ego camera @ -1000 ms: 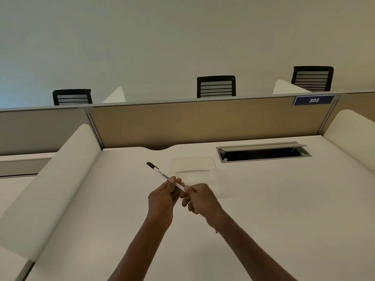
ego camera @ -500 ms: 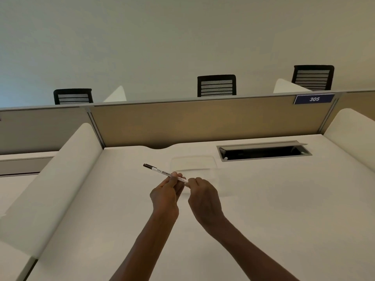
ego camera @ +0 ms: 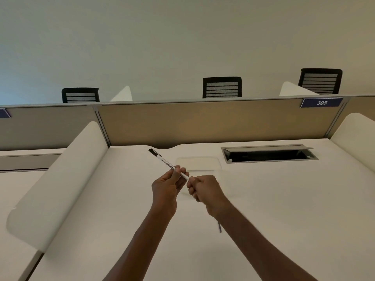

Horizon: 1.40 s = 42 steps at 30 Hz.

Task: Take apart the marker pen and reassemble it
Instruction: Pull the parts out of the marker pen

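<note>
A thin white marker pen (ego camera: 164, 162) with a black cap at its far end is held above the white desk (ego camera: 263, 199), pointing up and to the left. My left hand (ego camera: 167, 186) pinches the pen's barrel near its lower end. My right hand (ego camera: 205, 191) is closed around the pen's near end, which its fingers hide. A thin dark rod (ego camera: 219, 227) lies on the desk just beside my right forearm; what it is I cannot tell.
An open cable tray (ego camera: 267, 154) is set into the desk at the back right. A tan partition (ego camera: 203, 122) with a "305" label (ego camera: 321, 102) closes the back. White side dividers (ego camera: 60, 179) flank the desk. Several black chairs (ego camera: 222, 87) stand behind.
My right hand has closed again on the pen's near end after loosening half a second ago. The pen has tilted steeper, its capped end higher.
</note>
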Available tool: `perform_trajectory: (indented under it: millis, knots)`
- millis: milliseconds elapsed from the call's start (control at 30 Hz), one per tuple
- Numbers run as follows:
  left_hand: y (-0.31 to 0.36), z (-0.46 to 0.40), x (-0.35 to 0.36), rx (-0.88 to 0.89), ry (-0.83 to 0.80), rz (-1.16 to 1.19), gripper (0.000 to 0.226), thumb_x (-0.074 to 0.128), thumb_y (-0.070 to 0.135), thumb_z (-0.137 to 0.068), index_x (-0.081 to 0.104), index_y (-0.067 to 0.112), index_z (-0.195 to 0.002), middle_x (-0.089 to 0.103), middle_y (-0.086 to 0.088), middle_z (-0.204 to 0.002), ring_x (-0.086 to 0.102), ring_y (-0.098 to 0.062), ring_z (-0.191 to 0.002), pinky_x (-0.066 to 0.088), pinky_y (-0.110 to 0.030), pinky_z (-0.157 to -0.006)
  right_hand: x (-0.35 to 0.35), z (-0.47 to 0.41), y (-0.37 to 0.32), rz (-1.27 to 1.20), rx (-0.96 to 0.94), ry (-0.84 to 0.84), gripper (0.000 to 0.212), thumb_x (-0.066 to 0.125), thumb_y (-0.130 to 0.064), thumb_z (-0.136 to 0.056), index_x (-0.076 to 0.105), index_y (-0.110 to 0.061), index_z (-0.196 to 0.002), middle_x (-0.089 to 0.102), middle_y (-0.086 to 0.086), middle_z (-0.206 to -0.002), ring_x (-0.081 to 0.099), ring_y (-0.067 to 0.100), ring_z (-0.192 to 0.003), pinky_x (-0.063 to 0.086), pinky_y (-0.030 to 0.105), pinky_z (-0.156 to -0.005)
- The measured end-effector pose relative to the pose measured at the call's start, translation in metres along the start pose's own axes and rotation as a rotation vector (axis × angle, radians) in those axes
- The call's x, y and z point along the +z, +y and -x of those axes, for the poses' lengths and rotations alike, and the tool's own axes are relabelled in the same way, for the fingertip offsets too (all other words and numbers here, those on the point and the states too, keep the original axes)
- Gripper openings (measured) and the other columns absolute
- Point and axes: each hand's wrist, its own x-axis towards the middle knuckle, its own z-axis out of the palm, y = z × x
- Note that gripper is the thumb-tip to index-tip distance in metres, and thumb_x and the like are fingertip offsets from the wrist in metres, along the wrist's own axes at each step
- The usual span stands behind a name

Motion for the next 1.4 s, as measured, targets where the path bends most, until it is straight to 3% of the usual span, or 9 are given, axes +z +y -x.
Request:
perform_trajectory:
  millis: [100,200,400,533,633,867,1167,1300,1400]
  knots:
    - [-0.005,0.003,0.006,-0.042,0.118,0.034,0.012,0.068,0.012,-0.089,0.075,0.003,-0.091,0.078,-0.011,-0.086,0.076,-0.022,-0.083,0.059,-0.032,-0.079,0.013,0.003,0.023,0.809,-0.617,0.351,0.012,0.062,-0.007,-0.091,0.072,-0.006,-0.084,0.069,0.006,-0.070,0.061,0.019,-0.060,0.049,0.029,-0.056]
    - [-0.009,0.002,0.003,-0.066,0.145,0.032,0.012,0.069,0.015,-0.089,0.075,0.004,-0.089,0.078,-0.010,-0.085,0.076,-0.022,-0.081,0.060,-0.030,-0.073,0.013,0.003,0.037,0.971,-0.820,0.421,0.010,0.069,-0.006,-0.087,0.067,-0.006,-0.077,0.063,0.006,-0.062,0.053,0.016,-0.049,0.041,0.024,-0.046]
    - [-0.004,-0.002,-0.010,-0.021,-0.049,-0.027,0.025,0.059,0.015,-0.096,0.079,0.008,-0.083,0.076,-0.011,-0.084,0.070,-0.021,-0.069,0.059,-0.029,-0.069,-0.002,0.002,0.004,-0.208,0.098,-0.178,0.037,0.044,-0.024,-0.102,0.068,-0.003,-0.084,0.064,0.009,-0.066,0.051,0.012,-0.048,0.039,0.021,-0.047]
    - [0.001,-0.003,-0.008,0.013,-0.098,-0.012,0.018,0.059,0.014,-0.095,0.074,0.003,-0.097,0.073,-0.014,-0.090,0.069,-0.022,-0.071,0.060,-0.028,-0.070,-0.011,0.000,-0.005,-0.511,0.326,-0.299,0.032,0.048,-0.022,-0.102,0.066,-0.003,-0.083,0.060,0.004,-0.063,0.048,0.007,-0.045,0.035,0.015,-0.039]
    - [-0.001,-0.002,-0.005,0.013,-0.006,-0.004,0.014,0.064,0.012,-0.091,0.077,0.007,-0.087,0.077,-0.012,-0.089,0.074,-0.022,-0.084,0.060,-0.030,-0.077,-0.002,-0.003,-0.002,-0.321,0.166,-0.129,0.032,0.052,-0.018,-0.100,0.067,-0.005,-0.075,0.059,0.004,-0.061,0.048,0.007,-0.045,0.040,0.017,-0.043]
    - [-0.007,-0.001,0.002,-0.076,0.167,0.019,0.011,0.072,0.014,-0.086,0.075,0.003,-0.087,0.078,-0.011,-0.082,0.076,-0.022,-0.079,0.059,-0.033,-0.075,0.014,-0.002,0.041,0.985,-0.837,0.405,0.012,0.069,-0.007,-0.088,0.067,-0.007,-0.076,0.063,0.006,-0.061,0.055,0.018,-0.050,0.044,0.027,-0.046]
    - [0.007,-0.017,-0.016,-0.048,-0.176,-0.003,0.019,0.062,0.016,-0.091,0.075,0.006,-0.099,0.076,-0.011,-0.094,0.074,-0.023,-0.089,0.060,-0.029,-0.069,-0.013,-0.002,-0.009,-0.351,0.229,-0.394,0.034,0.046,-0.024,-0.103,0.069,-0.003,-0.089,0.068,0.007,-0.070,0.055,0.010,-0.053,0.042,0.018,-0.048]
    - [0.007,-0.016,-0.011,0.000,-0.115,-0.025,0.015,0.066,0.016,-0.088,0.080,0.011,-0.088,0.077,-0.011,-0.094,0.074,-0.024,-0.090,0.060,-0.029,-0.074,-0.004,-0.006,-0.009,-0.282,0.191,-0.218,0.031,0.050,-0.021,-0.100,0.067,-0.005,-0.079,0.061,0.003,-0.062,0.048,0.007,-0.047,0.037,0.015,-0.041]
    - [0.001,-0.012,-0.005,-0.006,0.017,-0.042,0.016,0.070,0.014,-0.088,0.080,0.011,-0.077,0.078,-0.012,-0.089,0.075,-0.023,-0.087,0.058,-0.034,-0.082,0.010,-0.007,0.003,0.322,-0.201,0.119,0.026,0.052,-0.012,-0.095,0.071,-0.007,-0.079,0.066,0.005,-0.065,0.057,0.017,-0.057,0.043,0.024,-0.053]
